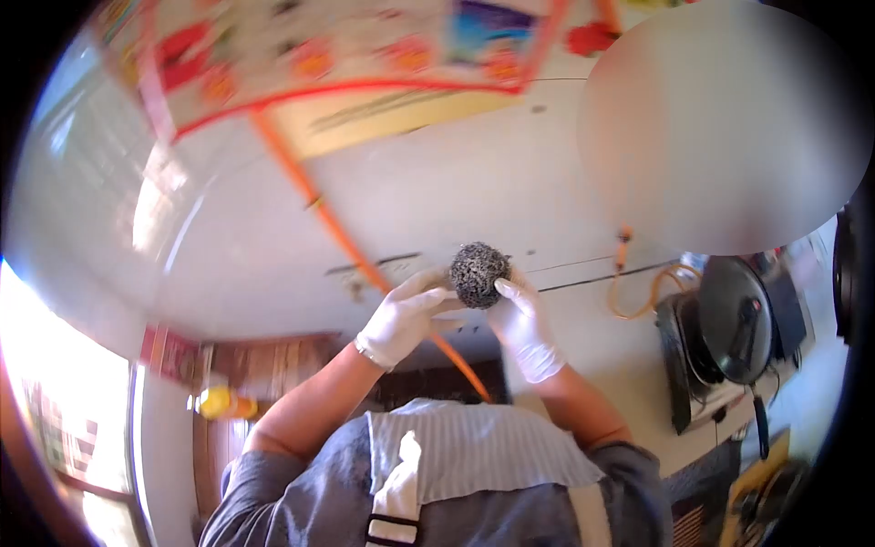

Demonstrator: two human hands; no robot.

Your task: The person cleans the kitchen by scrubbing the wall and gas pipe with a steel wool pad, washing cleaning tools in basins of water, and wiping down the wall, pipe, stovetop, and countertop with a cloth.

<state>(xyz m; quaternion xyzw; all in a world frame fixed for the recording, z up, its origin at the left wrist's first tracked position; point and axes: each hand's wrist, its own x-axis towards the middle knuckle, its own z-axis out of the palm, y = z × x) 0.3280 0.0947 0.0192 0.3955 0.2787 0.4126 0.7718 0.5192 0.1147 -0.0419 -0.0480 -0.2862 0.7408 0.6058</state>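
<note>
A round, dark grey ball of curly strands that looks like a steel wool scrubber (479, 275) is held up in front of my chest. My right hand (521, 319), in a white glove, pinches its lower right side, with the thumb on the near face. From the other side comes my left hand (401, 319), also in a white glove, its fingers stretched out and somewhat apart. Those fingertips reach the scrubber's left edge; whether they press on it I cannot tell.
At right a black frying pan (735, 319) leans over a portable stove (684, 365) with an orange hose (649, 310). An orange pipe (342, 237) runs diagonally across the white wall behind my hands. A red-edged poster (365, 68) hangs above. A yellow bottle (219, 403) is at left.
</note>
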